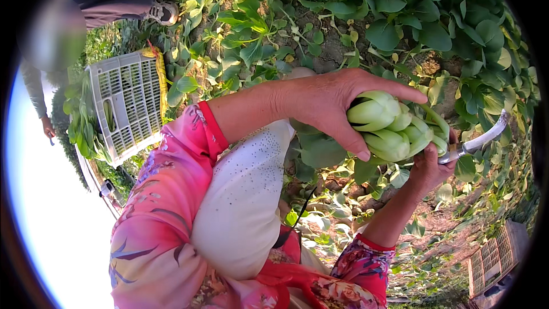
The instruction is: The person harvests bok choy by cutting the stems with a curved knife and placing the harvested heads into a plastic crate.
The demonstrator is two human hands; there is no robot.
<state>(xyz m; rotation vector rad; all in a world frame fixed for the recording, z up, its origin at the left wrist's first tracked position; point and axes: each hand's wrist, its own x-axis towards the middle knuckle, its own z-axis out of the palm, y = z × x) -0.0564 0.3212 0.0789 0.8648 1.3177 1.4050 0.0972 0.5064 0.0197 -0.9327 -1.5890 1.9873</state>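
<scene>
Several pale green bok choy heads point(388, 126) are bunched together, stem bases facing the camera. My left hand point(343, 107) spans the bunch from the left, with its thumb below and a finger stretched along the top. At the bunch's lower right, my right hand point(431, 167) grips a small sickle point(484, 139) near its metal collar, the thumb against the stems. The curved blade points up and right, away from my left hand. Most of the sickle's handle is hidden by my right hand, and the leaves beneath the bunch are partly hidden.
Dense leafy plants point(411, 4) grow at the upper right, with loose leaves over the soil. A white plastic crate point(128, 103) with greens beside it stands left; another crate point(493, 262) lies lower right. Another person's shoe point(163, 12) is at the upper left. My light-coloured trouser knee point(244, 197) is close below.
</scene>
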